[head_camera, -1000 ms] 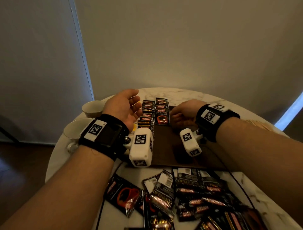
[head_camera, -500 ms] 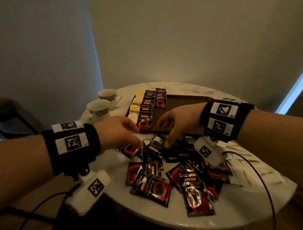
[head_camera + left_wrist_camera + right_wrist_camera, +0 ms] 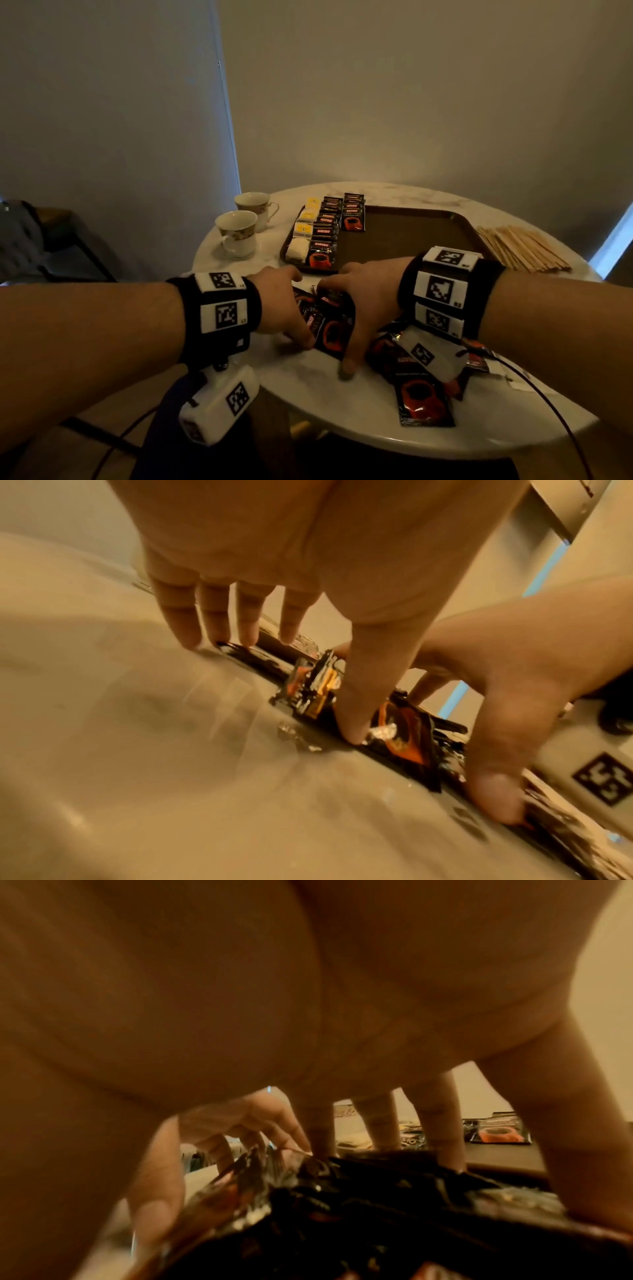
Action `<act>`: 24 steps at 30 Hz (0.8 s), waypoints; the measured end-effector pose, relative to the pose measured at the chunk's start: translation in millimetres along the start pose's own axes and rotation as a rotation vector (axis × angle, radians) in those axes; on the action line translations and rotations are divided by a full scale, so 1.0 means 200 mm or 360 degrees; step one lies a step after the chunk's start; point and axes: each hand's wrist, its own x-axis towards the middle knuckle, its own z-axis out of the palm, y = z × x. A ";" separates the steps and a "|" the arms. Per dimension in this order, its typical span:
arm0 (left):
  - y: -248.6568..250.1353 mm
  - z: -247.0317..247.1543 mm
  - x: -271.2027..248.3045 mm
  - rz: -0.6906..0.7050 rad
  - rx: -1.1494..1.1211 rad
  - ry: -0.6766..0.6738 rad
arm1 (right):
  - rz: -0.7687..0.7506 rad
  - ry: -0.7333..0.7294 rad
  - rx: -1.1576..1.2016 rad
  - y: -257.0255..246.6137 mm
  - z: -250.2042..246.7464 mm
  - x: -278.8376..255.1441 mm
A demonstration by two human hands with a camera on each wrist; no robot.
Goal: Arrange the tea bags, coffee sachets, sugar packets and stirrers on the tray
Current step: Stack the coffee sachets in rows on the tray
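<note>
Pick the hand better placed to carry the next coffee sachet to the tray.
Right, probably. The right hand is spread over the coffee sachet pile, nearer the tray's bare middle; the left hand only touches the pile's left edge.

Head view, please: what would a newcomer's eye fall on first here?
Both hands, left hand and right hand, press onto the loose coffee sachets at the table's near edge. Behind them sits the brown tray, its left end lined with sachets and tea bags.
</note>
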 end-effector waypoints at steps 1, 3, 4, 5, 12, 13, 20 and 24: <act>0.00 0.00 0.01 -0.0006 -0.0031 0.0026 | -0.0024 0.0065 -0.0021 -0.01 0.00 0.02; -0.02 -0.01 0.03 -0.0032 -0.0138 0.0047 | -0.0072 0.0184 -0.0037 -0.03 -0.01 0.06; -0.03 -0.01 0.04 -0.0058 -0.0221 0.0037 | -0.0088 0.0224 -0.0033 -0.04 -0.01 0.07; -0.04 -0.01 0.05 -0.0090 -0.0315 0.0026 | -0.0104 0.0263 -0.0027 -0.04 -0.02 0.07; -0.05 -0.01 0.08 -0.0161 -0.0569 0.0079 | -0.0352 0.0293 0.0049 -0.07 -0.02 0.09; -0.05 -0.01 0.09 -0.0163 -0.0595 0.0066 | -0.0365 0.0306 0.0035 -0.07 -0.02 0.09; -0.08 -0.06 0.09 -0.0200 -0.0917 -0.0069 | -0.0354 0.0506 0.0338 -0.05 -0.03 0.10; -0.11 -0.08 0.11 -0.0211 -0.1269 -0.0102 | -0.0361 0.0547 0.0289 -0.06 0.00 0.14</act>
